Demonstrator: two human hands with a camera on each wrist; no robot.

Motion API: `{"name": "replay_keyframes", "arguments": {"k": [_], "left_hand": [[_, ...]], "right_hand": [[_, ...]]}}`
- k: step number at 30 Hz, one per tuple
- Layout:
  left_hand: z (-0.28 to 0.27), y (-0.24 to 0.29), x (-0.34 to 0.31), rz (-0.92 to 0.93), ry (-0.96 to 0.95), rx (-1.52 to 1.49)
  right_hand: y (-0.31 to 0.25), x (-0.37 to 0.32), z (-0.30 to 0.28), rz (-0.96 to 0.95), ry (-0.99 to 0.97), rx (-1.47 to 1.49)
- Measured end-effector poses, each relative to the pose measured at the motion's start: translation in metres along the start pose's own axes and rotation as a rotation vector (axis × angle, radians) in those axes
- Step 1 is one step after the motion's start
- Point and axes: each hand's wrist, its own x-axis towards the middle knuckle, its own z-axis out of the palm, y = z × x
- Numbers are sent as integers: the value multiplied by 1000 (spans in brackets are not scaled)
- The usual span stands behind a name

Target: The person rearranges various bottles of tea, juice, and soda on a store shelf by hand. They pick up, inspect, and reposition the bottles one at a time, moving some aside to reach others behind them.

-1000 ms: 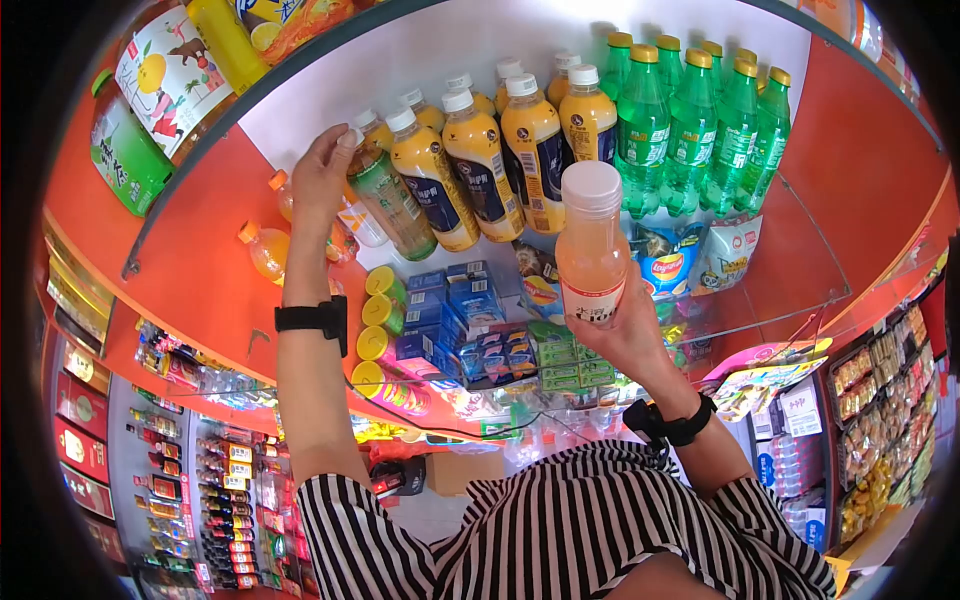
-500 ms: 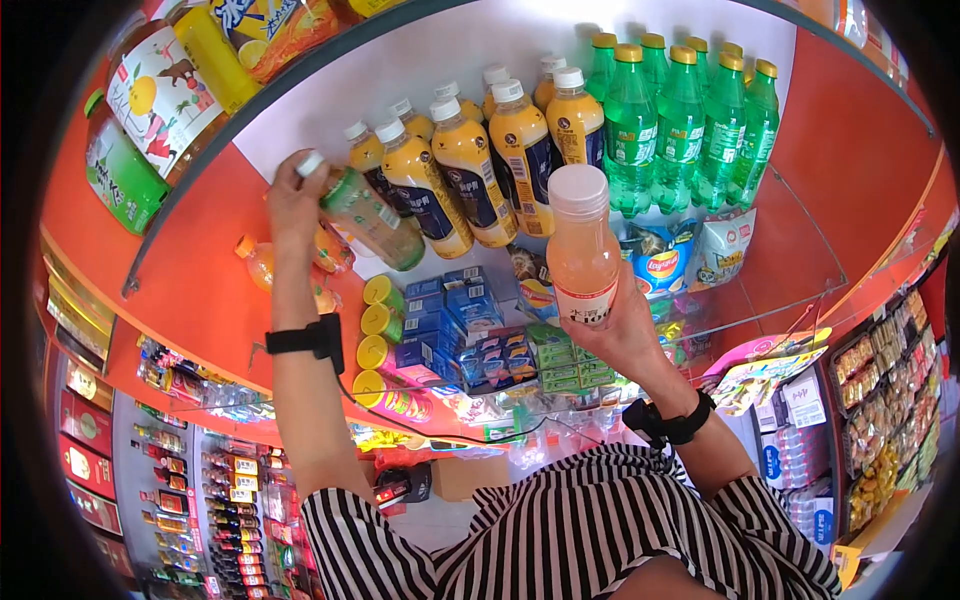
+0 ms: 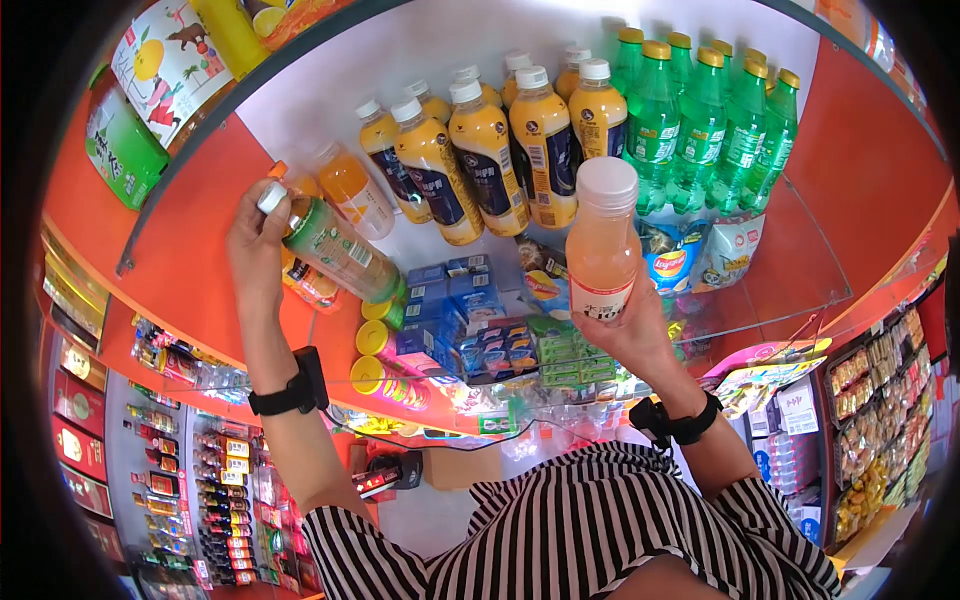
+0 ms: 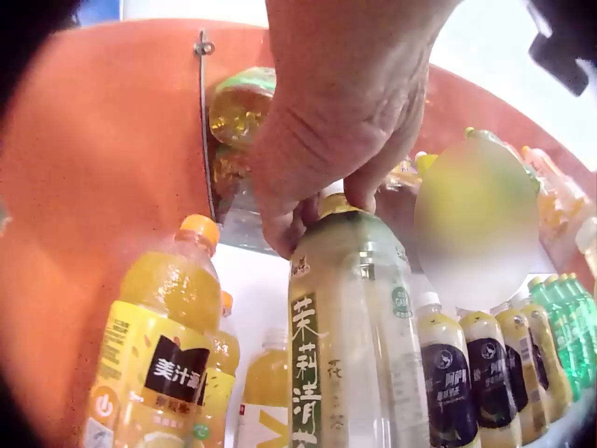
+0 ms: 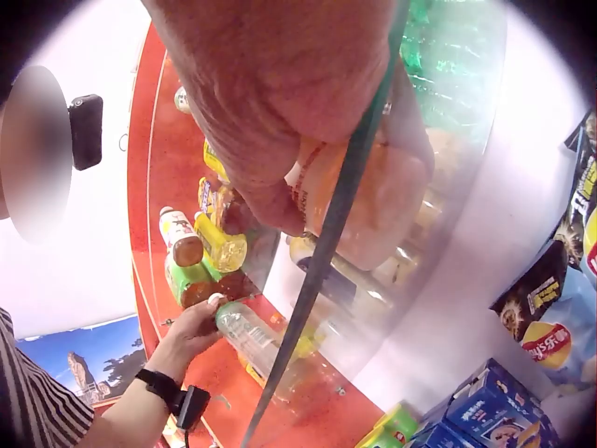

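Note:
My left hand (image 3: pixel 258 240) grips a green-labelled jasmine tea bottle (image 3: pixel 340 245) by its neck, just under the white cap; the bottle leans to the left in the head view. In the left wrist view the tea bottle (image 4: pixel 345 336) stands beside an orange juice bottle (image 4: pixel 163 336). My right hand (image 3: pixel 635 325) holds a pink drink bottle (image 3: pixel 602 245) with a white cap round its lower part, upright in front of the shelf. Behind them is a row of yellow milk tea bottles (image 3: pixel 480 165) with dark labels. An orange drink bottle (image 3: pixel 355 190) stands left of that row.
Green soda bottles (image 3: pixel 695 130) fill the shelf's right side. A glass shelf edge (image 3: pixel 720 325) crosses in front. Below are blue boxes (image 3: pixel 440 310), yellow-lidded canisters (image 3: pixel 370 375) and chip bags (image 3: pixel 670 260). Another shelf's edge (image 3: pixel 200 130) runs overhead, with large bottles above.
My left hand has moved left and down with the tea bottle, away from the milk tea row, and the bottle tilts more. The right hand keeps its hold on the pink drink bottle.

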Motion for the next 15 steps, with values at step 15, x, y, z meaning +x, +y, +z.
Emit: {"name": "replay_keyframes", "arguments": {"k": [15], "left_hand": [[-62,-2,-31,-13,128,184]], "right_hand": [[-2,1,3,-26,17,33]]}}
